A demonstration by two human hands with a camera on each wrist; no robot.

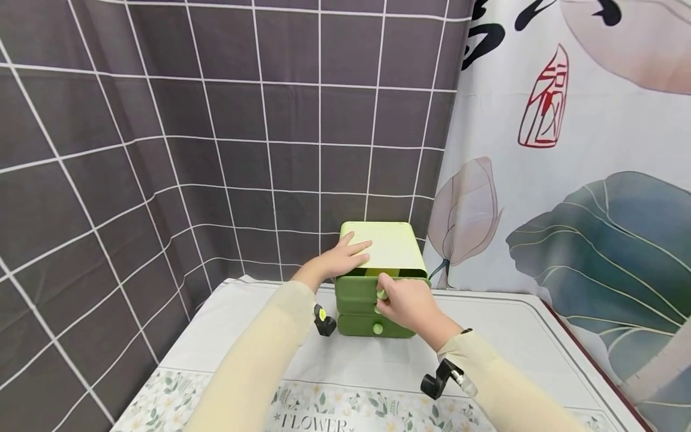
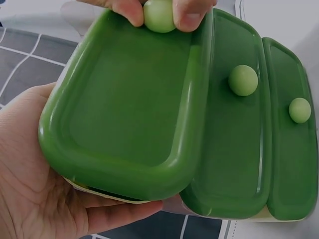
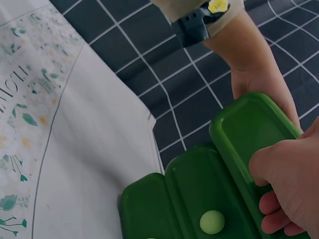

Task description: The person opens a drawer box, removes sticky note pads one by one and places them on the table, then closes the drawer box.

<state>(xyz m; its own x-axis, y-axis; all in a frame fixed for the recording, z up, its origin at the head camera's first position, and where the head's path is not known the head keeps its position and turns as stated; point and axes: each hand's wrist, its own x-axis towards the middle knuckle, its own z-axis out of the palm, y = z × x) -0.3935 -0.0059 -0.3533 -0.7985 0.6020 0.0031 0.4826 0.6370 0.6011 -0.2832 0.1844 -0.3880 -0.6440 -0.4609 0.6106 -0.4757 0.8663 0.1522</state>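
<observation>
Dark white-gridded cloth (image 1: pixel 291 108) backs the table (image 1: pixel 486 318), where a green cabinet (image 1: pixel 394 246) stands, its top drawer (image 2: pixel 124 109) ajar, long axis crosswise; the right grip (image 1: pixel 407 303) pinches its round knob (image 2: pixel 159 15), the drawer lying straight beyond; the left hand (image 1: pixel 342 258), fingers extended, rests on the pale lid's left side. Drawer fronts look glossy, rounded, plastic-like; further out, floral print (image 1: pixel 345 396) borders the white tabletop.

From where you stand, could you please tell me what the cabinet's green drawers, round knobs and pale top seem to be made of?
Green drawers: probably glossy moulded plastic; highlights run along rounded edges. Round knobs: smooth, satin, perhaps plastic or painted wood. Pale top: matte, perhaps painted metal or plastic; its edge looks thin.
</observation>
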